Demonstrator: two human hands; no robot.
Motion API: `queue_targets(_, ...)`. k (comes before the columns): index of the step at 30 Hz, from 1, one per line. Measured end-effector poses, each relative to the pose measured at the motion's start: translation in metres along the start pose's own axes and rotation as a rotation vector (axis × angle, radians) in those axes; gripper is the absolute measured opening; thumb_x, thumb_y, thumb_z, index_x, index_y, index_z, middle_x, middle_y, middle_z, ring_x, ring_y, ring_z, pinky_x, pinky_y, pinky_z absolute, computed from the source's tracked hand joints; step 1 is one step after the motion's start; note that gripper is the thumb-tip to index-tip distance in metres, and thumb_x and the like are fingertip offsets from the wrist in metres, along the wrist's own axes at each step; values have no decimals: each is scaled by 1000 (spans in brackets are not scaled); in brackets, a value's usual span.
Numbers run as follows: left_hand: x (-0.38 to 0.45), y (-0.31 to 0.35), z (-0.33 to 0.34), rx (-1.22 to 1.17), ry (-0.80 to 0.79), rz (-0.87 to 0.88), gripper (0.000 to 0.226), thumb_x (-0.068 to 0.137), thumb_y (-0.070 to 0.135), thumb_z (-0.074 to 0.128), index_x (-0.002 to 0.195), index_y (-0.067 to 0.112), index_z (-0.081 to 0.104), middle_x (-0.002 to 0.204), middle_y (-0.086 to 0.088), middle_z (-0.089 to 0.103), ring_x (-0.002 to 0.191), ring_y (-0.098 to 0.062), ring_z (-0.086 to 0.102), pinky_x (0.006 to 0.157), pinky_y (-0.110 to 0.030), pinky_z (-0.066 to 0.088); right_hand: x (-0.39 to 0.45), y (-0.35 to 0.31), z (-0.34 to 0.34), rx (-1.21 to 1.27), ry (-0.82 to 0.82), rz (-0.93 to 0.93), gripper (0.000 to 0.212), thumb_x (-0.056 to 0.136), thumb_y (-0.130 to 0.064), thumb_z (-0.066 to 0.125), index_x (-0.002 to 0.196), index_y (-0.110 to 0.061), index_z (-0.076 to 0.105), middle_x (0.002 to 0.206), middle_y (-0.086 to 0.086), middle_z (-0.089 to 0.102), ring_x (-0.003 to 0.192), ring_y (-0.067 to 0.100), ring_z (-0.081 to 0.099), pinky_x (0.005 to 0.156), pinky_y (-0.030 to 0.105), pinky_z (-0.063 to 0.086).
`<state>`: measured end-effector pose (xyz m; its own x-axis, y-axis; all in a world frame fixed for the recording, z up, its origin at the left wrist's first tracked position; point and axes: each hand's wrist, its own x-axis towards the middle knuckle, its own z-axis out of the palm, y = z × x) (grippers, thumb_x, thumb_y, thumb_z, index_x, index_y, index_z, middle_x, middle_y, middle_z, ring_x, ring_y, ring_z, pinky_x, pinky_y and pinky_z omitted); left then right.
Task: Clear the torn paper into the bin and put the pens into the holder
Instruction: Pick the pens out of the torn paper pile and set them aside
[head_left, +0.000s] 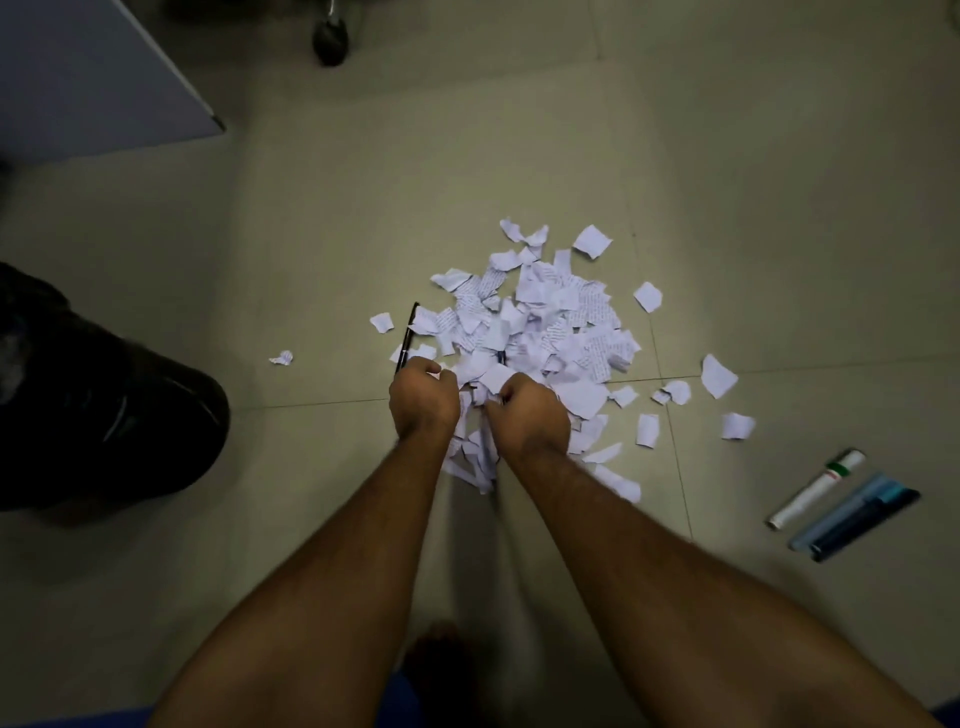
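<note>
A heap of torn paper, white with printed lines, lies on the tiled floor in the middle of the view. My left hand and my right hand are side by side at the heap's near edge, fingers curled round a bunch of scraps between them. A black pen lies at the heap's left edge, just beyond my left hand. Three markers lie at the right: a white one with a green band, a light blue one and a dark one. A bin lined with a black bag stands at the left.
A grey desk corner juts in at the top left. A chair castor stands at the top centre. Loose scraps lie scattered to the right of the heap, and one small scrap lies to its left. My foot shows at the bottom.
</note>
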<state>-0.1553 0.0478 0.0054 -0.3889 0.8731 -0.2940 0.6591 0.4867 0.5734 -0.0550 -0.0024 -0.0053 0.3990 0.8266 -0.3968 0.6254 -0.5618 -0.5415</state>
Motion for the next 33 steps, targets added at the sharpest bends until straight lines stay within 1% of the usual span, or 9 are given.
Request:
queue_targets(9,17,-1,3,16,-68,-10,22,83,18,65,103,9,69,112,-12,69,101,-32,64,73,-23,40,6,0,13,-52,-55,60,36,96,-40,56,118,-14,67,119,9,68,110,28,64,91,34,51)
queue_targets(11,23,-2,2,50,-62,18,24,83,16,65,106,9,67,114,-12,68,102,-32,64,74,-26,43,9,0,12,10,-54,78,36,93,-41,60,111,-11,71,112,10,71,102,27,66,80,28,51)
queue_targets(13,31,-4,-1,120,-43,44,28,84,15,63,112,8,63,117,-14,65,105,-33,62,76,-29,46,11,-4,13,194,-54,101,26,86,-35,67,88,-11,72,86,7,73,79,24,65,60,21,43)
queue_targets(15,38,-7,-2,221,-25,33,38,84,17,64,119,8,55,123,-17,58,110,-35,59,83,-36,49,10,-14,14,436,-95,136,19,80,-28,69,68,-13,68,65,2,69,66,24,65,57,26,50)
queue_targets(17,43,-10,-2,309,-18,2,46,83,20,66,124,9,47,127,-18,50,113,-36,55,89,-40,49,11,-22,17,612,-152,181,21,78,-24,68,62,-11,68,58,4,67,61,27,65,63,40,57)
queue_targets(22,52,-17,-2,380,-34,-60,38,88,17,60,123,8,49,129,-17,49,119,-34,53,94,-39,48,16,-32,22,688,-205,186,15,74,-27,67,72,-14,72,70,10,72,67,26,66,72,51,60)
queue_targets(26,53,-19,-6,325,-23,-101,26,90,19,61,113,8,60,121,-16,61,111,-33,60,87,-37,51,15,-31,16,575,-173,168,27,70,-34,70,91,-18,73,81,-1,74,78,23,70,78,40,60)
queue_targets(31,48,-19,-12,106,-12,-231,33,84,28,70,105,4,64,112,-16,68,101,-34,66,73,-34,50,15,-28,12,600,-192,182,14,69,-33,74,70,-19,70,67,0,72,69,28,71,72,45,62)
queue_targets(33,44,-18,-14,-9,-1,-274,36,84,32,69,106,3,66,109,-15,70,98,-35,67,68,-31,46,13,-25,10,589,-185,158,12,73,-29,71,69,-18,70,64,0,71,65,26,69,68,41,62)
